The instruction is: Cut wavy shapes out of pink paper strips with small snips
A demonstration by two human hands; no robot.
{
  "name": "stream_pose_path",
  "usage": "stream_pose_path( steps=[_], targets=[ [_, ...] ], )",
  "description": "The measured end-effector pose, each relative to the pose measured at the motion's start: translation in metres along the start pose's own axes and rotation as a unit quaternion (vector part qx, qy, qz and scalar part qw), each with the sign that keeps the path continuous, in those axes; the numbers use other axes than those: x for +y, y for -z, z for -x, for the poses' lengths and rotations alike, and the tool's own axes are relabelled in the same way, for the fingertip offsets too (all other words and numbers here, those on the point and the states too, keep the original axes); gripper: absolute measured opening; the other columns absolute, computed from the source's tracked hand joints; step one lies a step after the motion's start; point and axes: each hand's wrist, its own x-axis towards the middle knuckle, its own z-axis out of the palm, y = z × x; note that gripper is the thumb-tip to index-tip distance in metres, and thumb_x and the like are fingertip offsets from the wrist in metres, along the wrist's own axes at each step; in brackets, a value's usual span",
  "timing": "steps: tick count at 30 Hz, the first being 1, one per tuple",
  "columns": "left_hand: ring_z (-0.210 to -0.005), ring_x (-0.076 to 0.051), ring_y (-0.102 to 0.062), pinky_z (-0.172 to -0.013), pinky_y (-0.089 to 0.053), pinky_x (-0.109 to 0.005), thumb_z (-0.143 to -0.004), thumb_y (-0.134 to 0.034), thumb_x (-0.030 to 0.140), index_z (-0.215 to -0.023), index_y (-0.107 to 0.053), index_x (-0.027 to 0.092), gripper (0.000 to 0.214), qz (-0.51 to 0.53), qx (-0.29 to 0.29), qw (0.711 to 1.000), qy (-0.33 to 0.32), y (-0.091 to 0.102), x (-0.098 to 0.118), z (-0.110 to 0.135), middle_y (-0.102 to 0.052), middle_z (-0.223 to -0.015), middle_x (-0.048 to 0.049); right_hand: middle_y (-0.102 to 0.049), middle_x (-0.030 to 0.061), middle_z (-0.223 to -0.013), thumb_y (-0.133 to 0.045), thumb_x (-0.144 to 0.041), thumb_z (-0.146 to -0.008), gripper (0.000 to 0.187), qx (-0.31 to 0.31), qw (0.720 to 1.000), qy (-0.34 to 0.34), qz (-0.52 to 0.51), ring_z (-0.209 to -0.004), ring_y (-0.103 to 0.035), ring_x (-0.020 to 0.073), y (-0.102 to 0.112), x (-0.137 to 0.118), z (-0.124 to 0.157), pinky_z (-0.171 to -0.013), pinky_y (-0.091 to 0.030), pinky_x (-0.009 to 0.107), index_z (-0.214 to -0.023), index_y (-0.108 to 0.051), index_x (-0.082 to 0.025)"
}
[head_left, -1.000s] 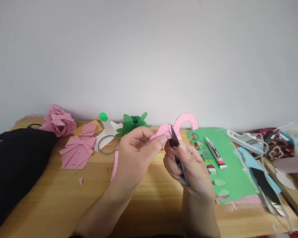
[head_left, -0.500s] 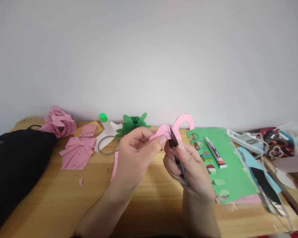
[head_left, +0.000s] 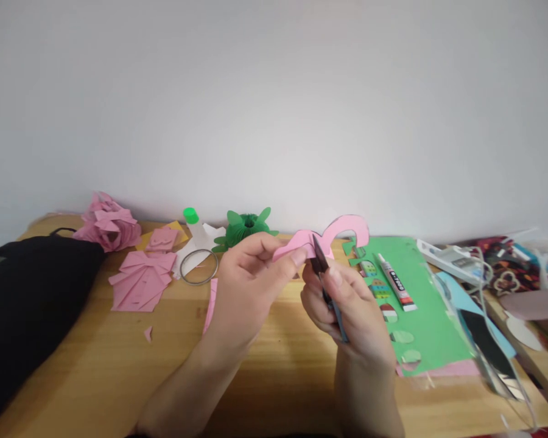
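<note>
My left hand (head_left: 251, 280) pinches a piece of pink paper (head_left: 347, 225) between thumb and fingers. The paper has a curved strip that arches out to the right. My right hand (head_left: 349, 304) is closed around a pair of dark scissors (head_left: 319, 258), whose blades point up and lie against the paper at the middle. Its fingers partly cover the scissor handles. Both hands are close together above the wooden table (head_left: 283, 371).
At left lie a black bag (head_left: 36, 304), folded pink paper (head_left: 144, 280), a pink paper bundle (head_left: 105, 222), a metal ring (head_left: 198, 266) and a green-capped glue stick (head_left: 192, 219). A green paper figure (head_left: 248, 228) stands behind. To the right, a glue tube (head_left: 396, 283) rests on a green sheet (head_left: 433, 322).
The curved strip of the pink paper has dropped slightly and swung further right. Both hands and the scissors have stayed in almost the same place.
</note>
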Motion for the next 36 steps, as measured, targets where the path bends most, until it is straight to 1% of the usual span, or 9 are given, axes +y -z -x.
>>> stream_pose_path(
  steps=[5,10,15,25,28,33,36],
  targets=[
    [-0.068,-0.006,-0.064,-0.069,-0.053,-0.014,-0.079,-0.076,0.018,-0.068,-0.071,0.020,0.013,0.011,-0.003,1.000,0.004,-0.0009,0.0012,-0.0014,-0.071,-0.069,0.0051,-0.034,-0.0096,-0.050,-0.057,-0.041,-0.097,0.031,-0.003,1.000,-0.004,0.000,-0.038,-0.016,0.0045,-0.0002,-0.0011,-0.0013,-0.033,-0.013,0.017,-0.075,-0.056,-0.019],
    [-0.067,-0.006,-0.063,-0.068,-0.053,-0.014,-0.079,-0.076,0.019,-0.068,-0.071,0.020,0.013,0.004,0.002,1.000,0.008,-0.0010,0.0022,-0.0011,-0.070,-0.068,0.0052,-0.033,-0.0103,-0.049,-0.057,-0.042,-0.097,0.031,-0.001,1.000,-0.005,0.008,-0.037,-0.016,0.0046,0.0000,-0.0013,-0.0012,-0.033,-0.012,0.017,-0.075,-0.055,-0.020],
    [-0.067,-0.007,-0.063,-0.068,-0.054,-0.017,-0.079,-0.076,0.019,-0.069,-0.072,0.021,0.011,0.011,0.001,1.000,0.009,-0.0009,0.0036,-0.0008,-0.069,-0.067,0.0044,-0.034,-0.0098,-0.049,-0.057,-0.045,-0.096,0.034,0.009,0.999,-0.007,0.034,-0.037,-0.016,0.0051,-0.0005,-0.0020,-0.0002,-0.032,-0.012,0.018,-0.073,-0.053,-0.020],
    [-0.068,-0.009,-0.064,-0.070,-0.055,-0.020,-0.079,-0.075,0.021,-0.070,-0.073,0.021,0.009,0.002,0.004,1.000,0.011,-0.0005,0.0034,0.0003,-0.071,-0.069,0.0028,-0.038,-0.0090,-0.050,-0.057,-0.042,-0.097,0.031,-0.001,1.000,-0.002,0.021,-0.037,-0.016,0.0046,-0.0001,-0.0025,-0.0004,-0.033,-0.011,0.018,-0.075,-0.055,-0.019],
    [-0.068,-0.010,-0.064,-0.070,-0.055,-0.021,-0.079,-0.075,0.022,-0.070,-0.073,0.021,0.009,0.000,0.003,1.000,0.012,-0.0006,0.0039,0.0000,-0.071,-0.070,0.0025,-0.037,-0.0090,-0.049,-0.057,-0.043,-0.096,0.033,0.002,1.000,-0.003,0.031,-0.037,-0.017,0.0049,0.0003,-0.0022,0.0001,-0.033,-0.011,0.018,-0.073,-0.053,-0.020],
    [-0.068,-0.009,-0.063,-0.069,-0.055,-0.019,-0.080,-0.075,0.021,-0.071,-0.073,0.022,0.009,0.004,-0.003,1.000,0.010,-0.0003,0.0040,-0.0004,-0.070,-0.069,0.0034,-0.035,-0.0094,-0.049,-0.059,-0.050,-0.093,0.038,0.019,0.998,-0.011,0.063,-0.036,-0.015,0.0045,0.0002,-0.0027,0.0003,-0.031,-0.010,0.018,-0.070,-0.050,-0.021],
    [-0.068,-0.008,-0.064,-0.070,-0.055,-0.018,-0.080,-0.075,0.021,-0.071,-0.074,0.023,0.009,0.008,-0.002,1.000,0.012,0.0000,0.0038,-0.0002,-0.071,-0.070,0.0038,-0.034,-0.0098,-0.048,-0.059,-0.050,-0.093,0.038,0.015,0.998,-0.014,0.064,-0.035,-0.014,0.0045,0.0000,-0.0032,0.0002,-0.030,-0.010,0.018,-0.070,-0.050,-0.021]
  ],
)
